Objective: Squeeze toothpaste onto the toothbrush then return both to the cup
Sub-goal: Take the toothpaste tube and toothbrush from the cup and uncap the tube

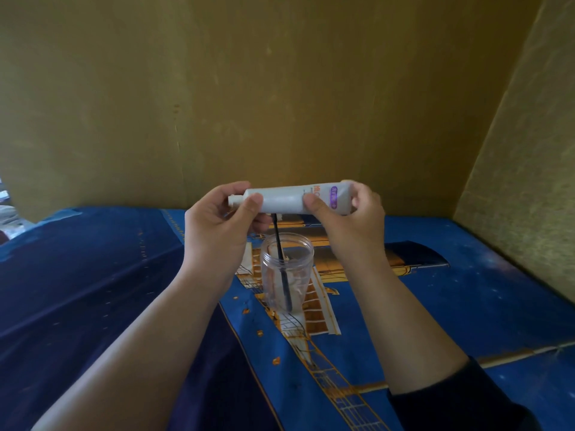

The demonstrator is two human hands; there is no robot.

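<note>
A white toothpaste tube (284, 202) with a purple label lies level in the air, nozzle pointing left. My left hand (217, 225) grips its nozzle end. Holding the tail end is my right hand (351, 222). Just below the tube stands a clear plastic cup (286, 272) on the blue cloth. A black toothbrush (281, 253) leans upright inside it, and its top is hidden behind the tube and my left fingers. I cannot tell whether the nozzle carries a cap.
A blue cloth (466, 300) with an orange ship print covers the surface. Yellow-brown walls (280, 104) close off the back and the right side. Some pale clutter (7, 209) shows at the far left edge.
</note>
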